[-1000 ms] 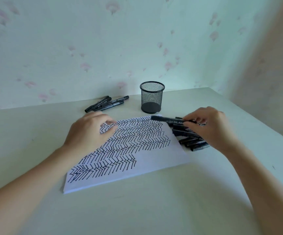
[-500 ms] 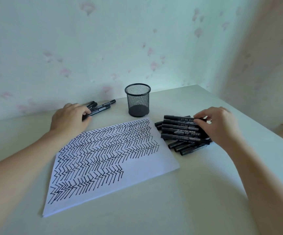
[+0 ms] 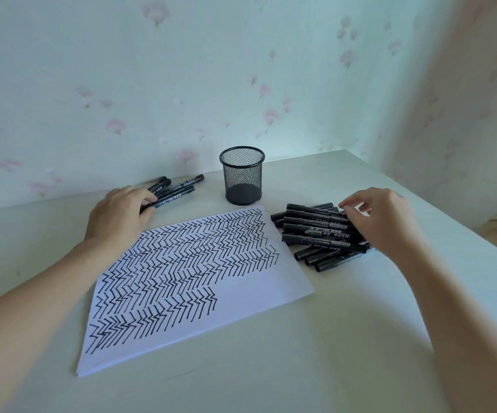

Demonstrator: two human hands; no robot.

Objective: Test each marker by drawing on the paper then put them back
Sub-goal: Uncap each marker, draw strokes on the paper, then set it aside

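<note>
Left hand (image 3: 119, 216) gripped a marker (image 3: 172, 198) from the small bunch; right hand (image 3: 381, 222) hung loosely curled over the pile (image 3: 316, 234), beside the paper (image 3: 259, 287).

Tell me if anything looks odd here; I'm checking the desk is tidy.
The mesh pen cup stands upright with no markers in it, while the markers lie loose in two heaps: a few at the left hand, a larger pile under the right hand.
</note>
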